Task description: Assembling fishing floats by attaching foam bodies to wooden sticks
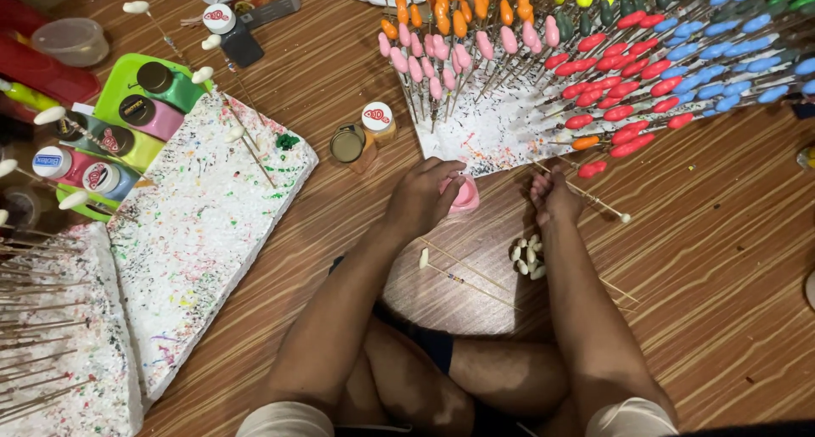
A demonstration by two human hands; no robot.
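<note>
From the head camera, the left hand is curled around a small pink paint jar that sits on the wood floor just below the white foam board. The right hand pinches a thin skewer between narrow fingers; the stick runs right and down, ending in a small pale bead. The two hands lie near each other, with the jar between them. Close below the right wrist lies a small heap of pale beads, and two bare sticks cross the floor beside it. The foam board carries rows of painted beads on sticks: pink, orange, red and blue. Left of the jar stand an open jar with a dark lid and an orange one. Further left lies a paint-speckled foam slab and a green tray of paint bottles.
</note>
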